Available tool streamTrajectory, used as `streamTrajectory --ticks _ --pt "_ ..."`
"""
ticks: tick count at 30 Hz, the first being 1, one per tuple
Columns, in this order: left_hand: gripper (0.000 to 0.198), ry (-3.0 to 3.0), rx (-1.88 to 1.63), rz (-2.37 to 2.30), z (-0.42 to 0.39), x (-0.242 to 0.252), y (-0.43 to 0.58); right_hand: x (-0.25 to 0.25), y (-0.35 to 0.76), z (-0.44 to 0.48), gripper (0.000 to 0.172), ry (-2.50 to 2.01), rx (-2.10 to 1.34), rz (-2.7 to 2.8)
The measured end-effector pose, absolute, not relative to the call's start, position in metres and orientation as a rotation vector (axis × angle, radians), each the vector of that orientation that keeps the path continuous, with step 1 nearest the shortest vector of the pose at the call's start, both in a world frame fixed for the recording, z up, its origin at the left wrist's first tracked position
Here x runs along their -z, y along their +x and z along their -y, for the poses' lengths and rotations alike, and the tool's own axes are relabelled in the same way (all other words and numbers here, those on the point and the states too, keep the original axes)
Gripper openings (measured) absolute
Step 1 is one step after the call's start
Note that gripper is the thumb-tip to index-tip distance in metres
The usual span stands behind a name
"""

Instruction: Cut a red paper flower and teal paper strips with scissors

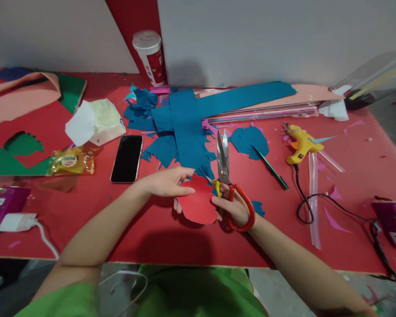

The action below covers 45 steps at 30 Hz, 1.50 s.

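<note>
A red paper cutout (198, 200) with a scalloped edge is held between my two hands above the table. My left hand (174, 187) pinches its left side, thumb on top and fingers beneath. On the right edge, the thumb of my right hand (232, 207) presses the paper. Large scissors (223, 165) with red handles lie against my right hand, blades parted and pointing away; whether the fingers go through the loops is hidden. A small yellow piece (217, 188) shows by the right fingers, its kind unclear. Blue paper strips (189, 127) lie just beyond.
A black phone (127, 158) lies left of the blue scraps. Right are a scalloped blue cutout (250, 141), a green pen (270, 167) and a yellow glue gun (302, 143) with a looping cord. A lidded cup (149, 57) stands against the back panel. Purple power strips flank the table.
</note>
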<state>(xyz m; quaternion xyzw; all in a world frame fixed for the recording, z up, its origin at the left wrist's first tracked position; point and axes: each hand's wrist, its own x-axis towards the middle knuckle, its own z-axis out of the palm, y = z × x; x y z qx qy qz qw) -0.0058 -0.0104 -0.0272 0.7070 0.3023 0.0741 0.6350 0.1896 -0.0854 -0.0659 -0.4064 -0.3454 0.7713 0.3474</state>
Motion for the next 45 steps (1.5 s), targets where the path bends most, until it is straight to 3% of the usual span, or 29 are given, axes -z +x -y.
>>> streamTrajectory --ticks 5,10,14,20,28,45 --pt "0.026 1.777 -0.059 -0.872 0.013 0.031 -0.001 0.069 0.187 0.084 0.026 -1.128 -1.879 1.001" --pt "0.034 1.717 -0.243 -1.124 0.014 0.033 0.010 0.070 0.186 0.081 0.027 -1.243 -1.618 0.982" --pt "0.029 1.418 -0.399 -1.018 0.023 0.037 0.020 0.068 0.186 0.078 0.025 -1.272 -1.431 0.964" --pt "0.034 1.210 -0.333 -0.979 0.038 0.043 0.029 0.069 0.188 0.078 0.016 -1.209 -1.291 1.021" --pt "0.030 1.350 -0.559 -1.086 0.036 0.039 0.032 0.072 0.189 0.080 0.022 -1.279 -1.328 1.056" --pt "0.031 1.733 -0.446 -1.126 0.035 0.030 0.025 0.072 0.190 0.083 0.028 -1.322 -1.386 1.063"
